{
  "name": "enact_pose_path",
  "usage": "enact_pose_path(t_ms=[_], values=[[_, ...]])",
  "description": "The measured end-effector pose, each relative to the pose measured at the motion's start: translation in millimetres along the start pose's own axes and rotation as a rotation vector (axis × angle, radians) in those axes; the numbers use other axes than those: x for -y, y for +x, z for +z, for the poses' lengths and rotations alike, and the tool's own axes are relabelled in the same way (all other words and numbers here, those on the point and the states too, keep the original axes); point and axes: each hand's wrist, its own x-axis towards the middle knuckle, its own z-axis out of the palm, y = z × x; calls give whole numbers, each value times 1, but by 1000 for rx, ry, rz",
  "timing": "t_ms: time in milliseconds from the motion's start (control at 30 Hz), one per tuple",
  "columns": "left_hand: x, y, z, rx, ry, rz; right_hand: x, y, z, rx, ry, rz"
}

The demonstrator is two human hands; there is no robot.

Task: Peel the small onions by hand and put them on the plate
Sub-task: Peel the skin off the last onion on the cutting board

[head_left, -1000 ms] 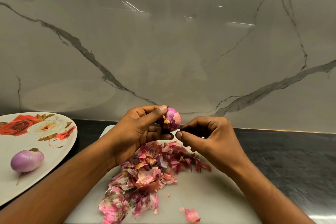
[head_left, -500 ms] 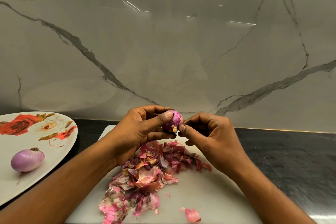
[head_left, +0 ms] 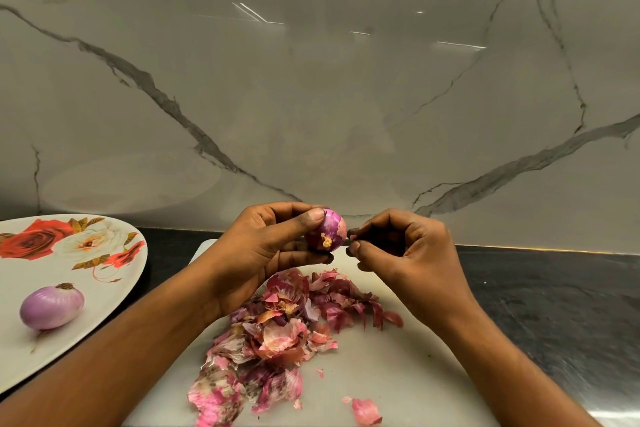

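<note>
My left hand [head_left: 266,253] grips a small purple-pink onion [head_left: 330,227] between thumb and fingers above the white cutting board [head_left: 398,374]; its pale root end faces me. My right hand [head_left: 408,253] is curled, and its thumb and forefinger pinch a bit of dark skin at the onion's right edge. A peeled onion [head_left: 52,307] lies on the white plate [head_left: 104,291] with a rose print at the left.
A heap of pink and brown onion peels [head_left: 277,333] covers the board's middle, with a loose flake [head_left: 367,411] near its front. The dark counter [head_left: 554,305] stretches right. A marble wall [head_left: 311,97] rises close behind.
My left hand turned the onion so its root end faces me. My right hand closed in from the right and pinched at the onion's right side.
</note>
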Motion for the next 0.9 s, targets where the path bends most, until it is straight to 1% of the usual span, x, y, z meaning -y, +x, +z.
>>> enact_pose_path(t_ms=[200, 333, 533, 700, 900], values=[[1, 0, 0, -31, -3, 19, 6, -1, 1, 66, 23, -9], [1, -1, 0, -43, 52, 33, 7, -3, 2, 157, -8, 17], [1, -2, 1, -43, 108, 55, 6, -3, 2, 195, 1, 51], [0, -3, 3, -30, 37, 36, 8, -2, 4, 220, -5, 15], [-3, -4, 3, 64, -63, -14, 11, -2, 1, 262, 134, -11]])
